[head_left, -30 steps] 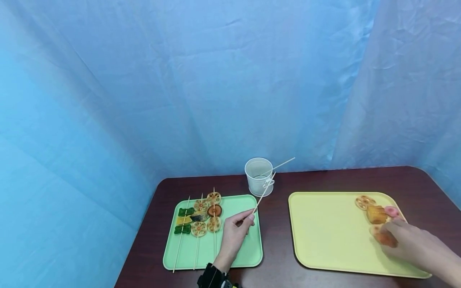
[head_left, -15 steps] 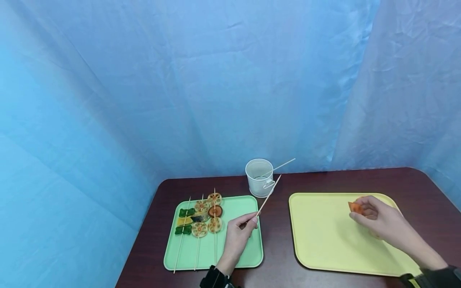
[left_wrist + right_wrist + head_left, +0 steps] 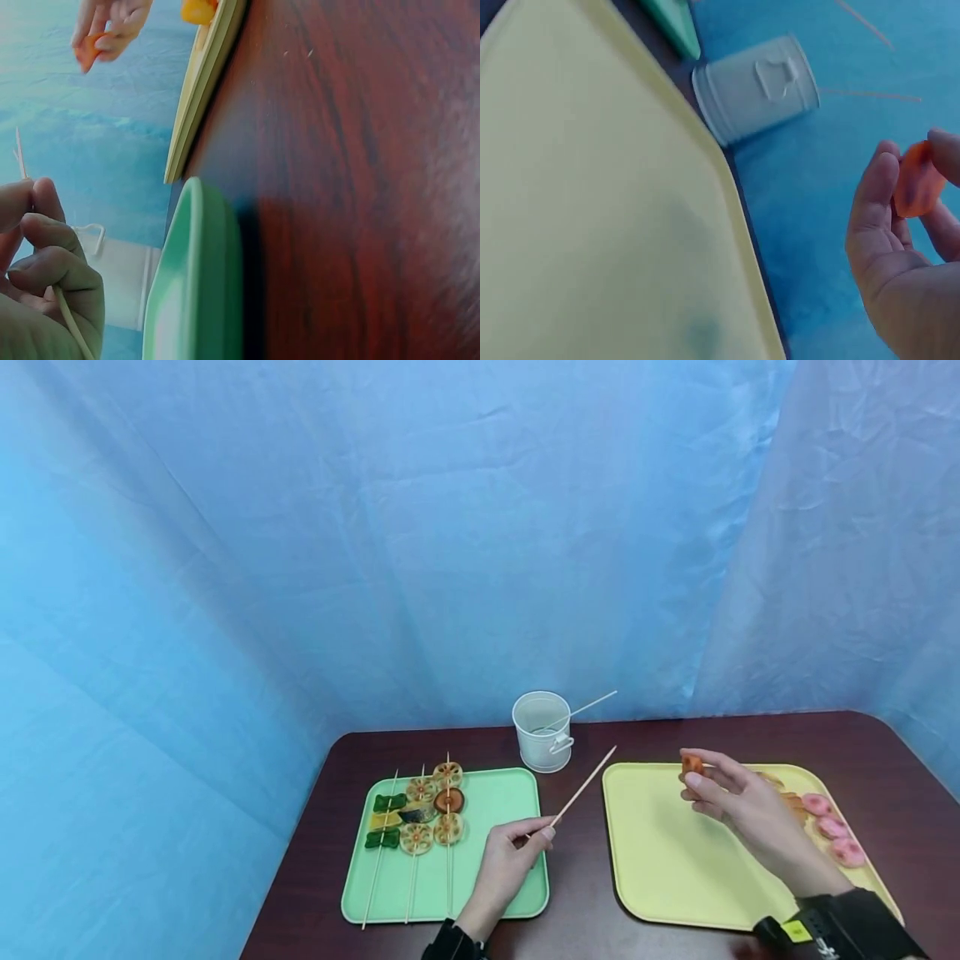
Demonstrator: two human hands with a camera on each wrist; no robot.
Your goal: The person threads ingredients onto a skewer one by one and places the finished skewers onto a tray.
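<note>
While your left hand pinches a bare stick between thumb and fingers, its tip slants up and away to the right. You have that hand over the right side of the green tray. Your right hand, raised over the yellow tray, grasps an orange piece by thumb and fingertips; stick tip and piece are apart. Behind that hand, three pink pieces line the yellow tray's right edge; other food beside them is partly hidden by your hand. On the green tray's left half, three loaded skewers lie side by side, three pieces each. White bucket stands near the table's far edge, between the trays, a second stick leaning on its rim.
</note>
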